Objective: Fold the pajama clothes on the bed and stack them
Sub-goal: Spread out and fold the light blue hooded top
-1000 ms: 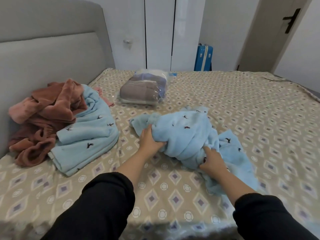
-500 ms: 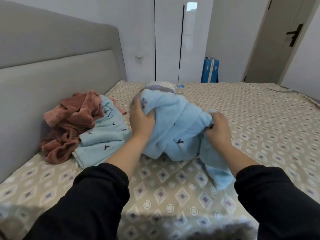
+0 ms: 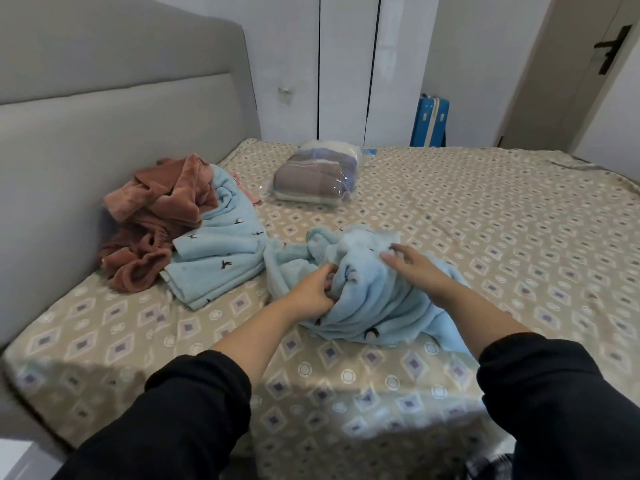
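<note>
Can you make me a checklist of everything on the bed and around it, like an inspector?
Surface: bed sheet, patterned, slightly wrinkled.
Job's things: crumpled blue pajama up front; folded blue pajama against a heap of brown pajamas by the headboard.
Clutter: plastic-wrapped bundle farther back.
Hands: left hand grips the crumpled blue pajama; right hand lies open on it.
Cables: nothing seen.
Surroundings: wardrobe, blue suitcase, door.

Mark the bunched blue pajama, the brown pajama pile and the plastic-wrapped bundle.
bunched blue pajama (image 3: 381,306): head view, lower folds nearest the camera.
brown pajama pile (image 3: 162,216): head view, middle of the heap.
plastic-wrapped bundle (image 3: 311,178): head view, grey front face.
</note>
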Demonstrator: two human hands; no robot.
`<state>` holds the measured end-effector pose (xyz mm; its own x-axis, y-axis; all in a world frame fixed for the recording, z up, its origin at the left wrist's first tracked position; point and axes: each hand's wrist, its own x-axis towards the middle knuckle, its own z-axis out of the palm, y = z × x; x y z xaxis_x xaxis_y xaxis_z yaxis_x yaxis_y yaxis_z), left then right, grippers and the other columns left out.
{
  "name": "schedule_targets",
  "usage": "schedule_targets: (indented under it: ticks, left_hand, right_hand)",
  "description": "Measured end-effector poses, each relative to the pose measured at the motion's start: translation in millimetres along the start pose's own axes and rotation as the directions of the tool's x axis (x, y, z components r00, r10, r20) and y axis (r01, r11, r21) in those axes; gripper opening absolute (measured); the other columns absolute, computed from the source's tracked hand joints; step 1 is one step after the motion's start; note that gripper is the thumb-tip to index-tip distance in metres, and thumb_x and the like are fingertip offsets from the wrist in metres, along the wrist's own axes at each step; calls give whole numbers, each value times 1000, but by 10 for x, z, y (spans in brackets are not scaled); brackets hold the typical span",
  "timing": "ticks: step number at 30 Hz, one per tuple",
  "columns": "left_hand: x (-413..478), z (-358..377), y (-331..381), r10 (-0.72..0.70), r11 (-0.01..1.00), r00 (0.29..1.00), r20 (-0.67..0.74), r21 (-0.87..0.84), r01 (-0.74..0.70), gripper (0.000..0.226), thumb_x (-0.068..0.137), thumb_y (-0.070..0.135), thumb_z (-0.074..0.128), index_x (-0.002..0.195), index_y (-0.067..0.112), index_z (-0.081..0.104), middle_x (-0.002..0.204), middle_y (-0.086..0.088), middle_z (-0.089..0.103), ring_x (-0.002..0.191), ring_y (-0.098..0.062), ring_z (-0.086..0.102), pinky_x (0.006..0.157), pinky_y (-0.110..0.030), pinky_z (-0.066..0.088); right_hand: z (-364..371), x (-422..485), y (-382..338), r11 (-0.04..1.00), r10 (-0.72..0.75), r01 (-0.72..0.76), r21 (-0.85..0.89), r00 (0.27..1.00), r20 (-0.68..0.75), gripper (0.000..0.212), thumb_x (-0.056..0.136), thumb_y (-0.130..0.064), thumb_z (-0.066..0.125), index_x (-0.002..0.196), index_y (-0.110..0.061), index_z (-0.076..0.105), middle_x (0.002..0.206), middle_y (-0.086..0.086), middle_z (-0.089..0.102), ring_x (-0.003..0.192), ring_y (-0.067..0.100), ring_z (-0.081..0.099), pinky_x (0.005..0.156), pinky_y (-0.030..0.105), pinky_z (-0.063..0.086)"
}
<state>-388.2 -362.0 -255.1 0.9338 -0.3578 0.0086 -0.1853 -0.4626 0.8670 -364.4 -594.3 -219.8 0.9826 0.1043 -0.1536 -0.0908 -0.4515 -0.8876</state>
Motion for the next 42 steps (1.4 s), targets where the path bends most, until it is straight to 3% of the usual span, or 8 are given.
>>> schedule_targets:
  ticks: [10,17,24,28,31,34,36,42]
  left_hand:
    - [-65,-102,-141,-130,952,977,-171,-296,75,55,77,-7,73,122,19,55,113,-6,70,99,-11,66,92,-35,53]
    - [96,-109,-46,-61,940,933,-354,293,172,72,77,30,79,141,20,47,150,-3,38,139,-25,34,112,-39,31]
    - [89,-194,-184,-99,984,964,-246,122,132,15,78,21,76,87,11,69,79,0,59,78,-14,55,62,-14,41]
    - [-29,-260,-164,-130,991,988,-88,31,133,10,73,21,82,71,25,73,63,16,60,60,7,52,52,-5,38]
    - [-143,-410,-214,-208,978,975,80,34,206,10,77,22,79,70,26,73,67,20,65,67,6,59,60,-8,43]
    - [-231,-563,-297,-263,963,963,64,77,258,16,80,26,76,95,20,73,94,3,71,88,-11,64,75,-22,50]
    - [-266,-631,-329,-352,934,933,74,92,345,19,80,26,75,95,15,70,91,1,71,85,-14,63,73,-25,50]
    - [-162,-638,-138,-524,846,806,274,276,456,44,78,39,75,114,16,62,102,-1,68,91,-17,67,66,-27,55]
  right_hand:
    - [30,-66,230,1000,-23,22,-9,977,-212,16,85,-3,58,72,7,55,68,10,42,68,19,39,63,29,33]
    - [-287,-134,232,984,166,-128,125,912,-375,19,83,3,57,66,-3,61,70,9,53,67,22,47,64,29,41]
    - [29,-5,-495,979,-202,181,-90,884,-422,46,94,-27,53,137,-12,46,140,8,47,125,23,46,96,31,36]
    - [345,149,-500,916,-63,34,-400,996,-59,82,85,-35,67,151,-20,21,153,11,28,137,29,34,110,39,31]
    - [202,37,-253,827,50,-50,-560,999,-15,36,97,-22,47,130,-9,52,133,14,54,120,27,51,94,29,38]
    - [-97,-76,21,877,-134,41,-480,978,-161,30,89,-17,41,74,-8,65,83,12,68,79,21,64,56,6,-3]
    - [-328,-145,287,938,14,-157,-307,907,-421,23,87,-18,52,90,-2,67,93,17,68,91,32,65,56,24,38]
    - [-634,-250,594,877,89,-358,-319,774,-627,20,84,-9,51,100,1,58,85,18,60,89,41,59,67,35,42]
